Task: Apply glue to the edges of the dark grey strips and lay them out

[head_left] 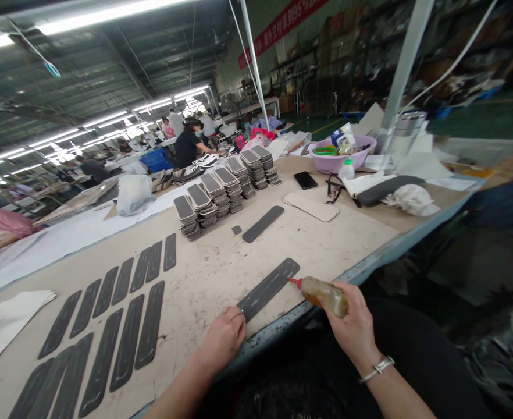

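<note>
A long dark grey strip (pixel 269 290) with rounded ends lies slantwise on the paper-covered table near its front edge. My left hand (pixel 222 337) has its fingers closed at the strip's near end; the fingertips are partly hidden. In my right hand (pixel 355 317) is a squeeze glue bottle (pixel 324 294) with amber contents, tilted so its red nozzle points at the strip's far end. Shiny wet-looking lines run along the strip. To the left, several similar dark strips (pixel 125 343) lie in rows with glossy streaks on them.
Stacks of grey-faced pieces (pixel 213 192) stand at the back middle. Beyond my strip lie another dark strip (pixel 263 224), a beige piece (pixel 311 206) and a phone (pixel 305 180). A purple basin (pixel 326 163) sits back right. A co-worker (pixel 189 145) is farther back.
</note>
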Tool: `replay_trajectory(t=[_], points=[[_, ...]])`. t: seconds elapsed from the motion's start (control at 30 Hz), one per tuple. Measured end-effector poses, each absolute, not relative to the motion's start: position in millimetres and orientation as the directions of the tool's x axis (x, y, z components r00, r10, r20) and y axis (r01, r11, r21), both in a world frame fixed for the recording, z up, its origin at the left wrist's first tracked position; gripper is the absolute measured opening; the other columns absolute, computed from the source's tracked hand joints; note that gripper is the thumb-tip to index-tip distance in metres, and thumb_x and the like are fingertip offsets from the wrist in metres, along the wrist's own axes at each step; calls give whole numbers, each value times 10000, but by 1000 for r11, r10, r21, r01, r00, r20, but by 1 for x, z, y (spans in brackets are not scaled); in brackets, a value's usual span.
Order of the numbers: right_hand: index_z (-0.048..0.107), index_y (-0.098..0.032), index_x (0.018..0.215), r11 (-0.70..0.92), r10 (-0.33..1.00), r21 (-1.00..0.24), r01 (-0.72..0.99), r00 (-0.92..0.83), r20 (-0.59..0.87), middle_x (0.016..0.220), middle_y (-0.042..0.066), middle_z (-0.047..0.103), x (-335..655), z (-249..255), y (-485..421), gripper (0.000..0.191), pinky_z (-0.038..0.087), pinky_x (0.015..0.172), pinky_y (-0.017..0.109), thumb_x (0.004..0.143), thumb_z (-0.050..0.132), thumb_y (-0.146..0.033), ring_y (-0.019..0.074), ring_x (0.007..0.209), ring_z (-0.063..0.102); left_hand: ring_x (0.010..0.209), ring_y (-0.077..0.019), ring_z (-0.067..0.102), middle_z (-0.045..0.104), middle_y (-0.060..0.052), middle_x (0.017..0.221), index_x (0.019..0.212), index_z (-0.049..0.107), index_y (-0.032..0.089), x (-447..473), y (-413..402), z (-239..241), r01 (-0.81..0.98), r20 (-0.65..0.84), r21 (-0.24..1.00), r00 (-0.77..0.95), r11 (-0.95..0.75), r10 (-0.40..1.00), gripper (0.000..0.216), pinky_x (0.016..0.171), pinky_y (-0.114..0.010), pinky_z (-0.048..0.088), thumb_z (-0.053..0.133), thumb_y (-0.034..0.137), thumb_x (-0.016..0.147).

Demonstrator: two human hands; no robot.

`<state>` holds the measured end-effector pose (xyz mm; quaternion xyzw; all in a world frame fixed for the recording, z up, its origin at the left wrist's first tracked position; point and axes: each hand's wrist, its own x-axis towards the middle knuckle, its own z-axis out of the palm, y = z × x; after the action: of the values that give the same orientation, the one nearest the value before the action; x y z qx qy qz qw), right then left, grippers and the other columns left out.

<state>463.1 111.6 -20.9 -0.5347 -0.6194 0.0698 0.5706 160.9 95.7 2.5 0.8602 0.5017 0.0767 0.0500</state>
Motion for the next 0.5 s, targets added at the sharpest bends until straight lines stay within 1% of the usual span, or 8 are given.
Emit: replay_trajectory(t=[0.1,0.17,0.23,0.33,0.4,0.5], points=[[512,-228,1083,436,799,-743,508,163,579,971,46,551,454,-22,106,268,497,773,336,847,621,-292,194,882,552,838,-199,545,586,-62,838,792,581,161,161,97,2,857,71,158,486,-491,871,155,772,-332,492,472,81,866],[511,-230,1090,422,814,-761,493,164,558,974,45,553,451,-23,107,272,500,766,334,850,615,-308,194,878,554,831,-198,541,582,-61,831,781,576,161,161,97,2,860,61,152,485,-488,873,159,764,-330,490,469,83,869],[510,-228,1094,398,787,-757,518,230,572,970,47,554,453,-23,113,281,499,786,354,849,614,-318,201,880,553,828,-197,539,579,-61,832,784,574,158,161,97,2,862,55,148,483,-485,874,159,761,-327,488,465,85,872],[509,-222,1106,365,709,-719,591,324,627,975,59,555,457,-23,126,304,488,828,394,841,619,-323,220,908,546,834,-199,536,578,-63,837,791,573,155,161,97,2,862,51,144,484,-486,873,151,766,-327,485,465,86,869],[508,-219,1110,361,688,-690,627,320,651,977,66,555,458,-24,133,298,492,828,397,846,610,-311,224,921,541,832,-199,535,575,-62,832,783,569,157,161,97,1,860,48,145,488,-489,872,150,765,-325,483,466,83,863],[509,-223,1107,399,716,-679,616,253,650,976,67,557,454,-26,135,274,504,814,383,857,591,-296,216,913,548,832,-196,536,574,-62,836,774,564,162,159,100,0,854,58,155,494,-496,868,152,765,-318,480,465,79,853]])
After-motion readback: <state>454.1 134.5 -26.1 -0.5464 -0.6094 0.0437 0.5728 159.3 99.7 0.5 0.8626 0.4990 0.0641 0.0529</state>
